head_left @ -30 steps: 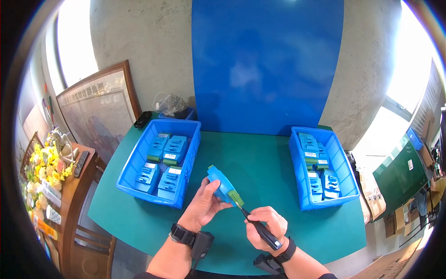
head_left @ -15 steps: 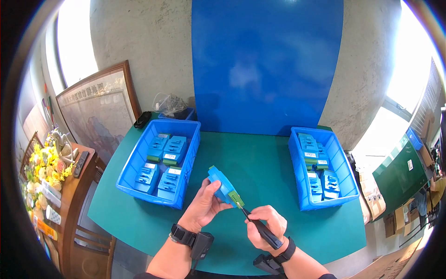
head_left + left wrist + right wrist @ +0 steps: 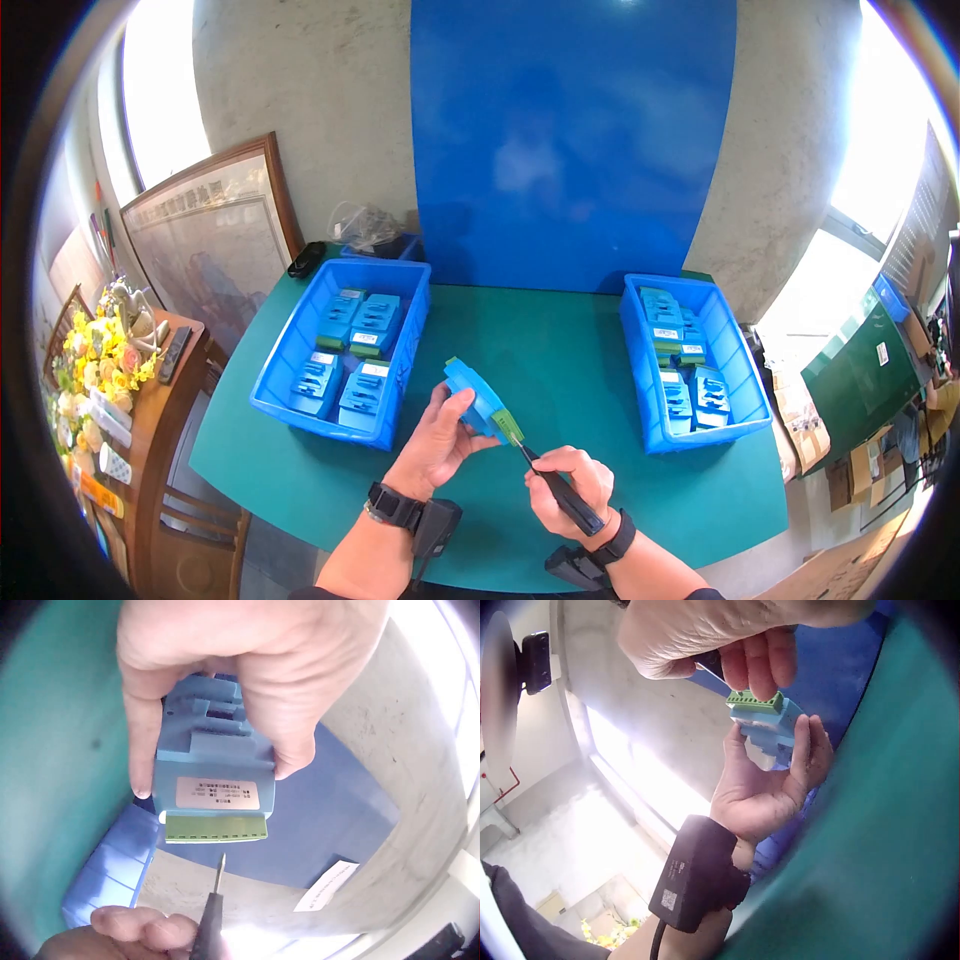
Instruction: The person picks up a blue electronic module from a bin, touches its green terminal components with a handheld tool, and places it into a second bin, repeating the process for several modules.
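My left hand [image 3: 436, 436] grips a blue module [image 3: 474, 396] by its sides, thumb on one side and fingers on the other. A green terminal strip [image 3: 216, 828] runs along the module's end, beside a white label. My right hand [image 3: 572, 492] holds a black-handled screwdriver [image 3: 568, 500], its tip pointing at the strip. In the left wrist view the screwdriver [image 3: 210, 915] has its bare metal tip just off the strip's edge; whether it touches is unclear. The right wrist view shows the module [image 3: 769, 727] between the left fingers, below my right hand [image 3: 720, 637].
On the green table [image 3: 500, 540] stand a blue bin [image 3: 262, 392] at left and another blue bin [image 3: 650, 430] at right, each holding several blue modules. A small bin with a plastic bag [image 3: 368, 226] is at the back left. A blue panel [image 3: 570, 140] stands behind.
The module and both hands have shifted very slightly. The screwdriver stays close to the green strip, and both grips are unchanged.
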`<state>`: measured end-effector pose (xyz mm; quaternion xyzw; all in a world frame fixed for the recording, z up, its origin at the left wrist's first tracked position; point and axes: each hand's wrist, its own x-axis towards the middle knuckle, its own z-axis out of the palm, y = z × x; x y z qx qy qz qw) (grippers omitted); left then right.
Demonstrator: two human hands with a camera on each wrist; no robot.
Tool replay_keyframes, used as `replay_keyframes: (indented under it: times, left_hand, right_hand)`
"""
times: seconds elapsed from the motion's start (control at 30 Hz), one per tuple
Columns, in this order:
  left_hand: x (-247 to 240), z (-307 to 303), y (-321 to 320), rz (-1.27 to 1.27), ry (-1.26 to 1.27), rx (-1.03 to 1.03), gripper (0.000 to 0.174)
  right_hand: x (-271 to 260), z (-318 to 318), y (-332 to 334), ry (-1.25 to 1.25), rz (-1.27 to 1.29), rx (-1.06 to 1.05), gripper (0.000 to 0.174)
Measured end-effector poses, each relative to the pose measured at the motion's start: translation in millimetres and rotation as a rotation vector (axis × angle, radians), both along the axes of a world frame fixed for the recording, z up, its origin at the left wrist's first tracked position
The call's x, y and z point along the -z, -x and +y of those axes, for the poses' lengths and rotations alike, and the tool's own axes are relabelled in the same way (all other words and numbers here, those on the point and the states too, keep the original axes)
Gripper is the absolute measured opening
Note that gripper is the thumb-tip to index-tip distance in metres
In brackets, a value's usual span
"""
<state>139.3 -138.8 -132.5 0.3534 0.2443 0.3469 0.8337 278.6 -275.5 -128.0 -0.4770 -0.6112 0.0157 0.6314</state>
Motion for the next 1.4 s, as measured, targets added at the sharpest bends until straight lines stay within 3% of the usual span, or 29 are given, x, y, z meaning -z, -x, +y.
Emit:
replay_keyframes:
  times: [0.17, 0.2, 0.27, 0.4, 0.5, 0.7, 0.8, 0.9, 1.1, 1.17, 1.23, 1.37, 1.4]
  left_hand:
    - [-3.5, -0.2, 0.8, -0.022, -0.033, 0.039, 0.047]
    - [-5.4, -0.9, 1.0, -0.032, -0.029, 0.055, 0.051]
    - [-9.3, -3.5, 0.3, -0.059, -0.086, 0.066, 0.061]
    - [-15.5, -6.2, -0.1, -0.074, -0.142, 0.119, 0.090]
    - [-14.5, -8.0, -1.3, -0.038, -0.264, 0.106, 0.085]
    - [-17.0, -15.2, -4.3, 0.097, -0.362, 0.145, 0.091]
    - [-14.1, -13.5, -3.6, 0.009, -0.391, 0.151, 0.090]
    - [-15.9, -11.7, -2.5, -0.110, -0.208, 0.135, 0.083]
    - [-10.8, -12.3, -4.5, -0.001, -0.190, 0.030, 0.069]
    - [-2.3, -8.3, -4.4, 0.052, -0.218, 0.126, 0.064]
    - [0.0, -9.6, -4.7, 0.065, -0.229, 0.253, 0.063]
    - [-4.6, -20.9, -3.9, -0.025, -0.246, 0.474, 0.078]
    - [-4.5, -22.6, -3.8, -0.055, -0.256, 0.505, 0.083]
  right_hand:
    - [1.1, 3.3, 4.0, -0.130, 0.117, 0.197, 0.026]
    - [-3.1, 2.7, 6.4, -0.081, 0.250, 0.163, 0.025]
    - [1.5, 5.3, -4.6, 0.059, 0.135, 0.161, 0.031]
    - [3.9, 9.9, -3.5, 0.283, 0.195, 0.083, 0.043]
    - [4.2, 12.2, -0.9, 0.351, 0.125, 0.096, 0.047]
    - [-3.2, 10.5, 1.1, 0.328, 0.011, 0.150, 0.048]
    - [-6.8, 10.7, -1.4, 0.361, 0.118, 0.071, 0.047]
    - [-1.0, 11.4, -4.3, 0.375, 0.224, 0.037, 0.044]
    - [-0.6, 15.7, -5.4, 0.302, 0.806, -0.141, 0.039]
    - [0.0, 16.9, -7.1, 0.260, 0.938, -0.185, 0.038]
    - [3.2, 16.3, -8.0, 0.237, 0.797, -0.130, 0.039]
    - [4.9, 13.4, 1.2, 0.219, 0.551, -0.053, 0.042]
    - [3.5, 13.5, 0.7, 0.187, 0.350, 0.005, 0.044]
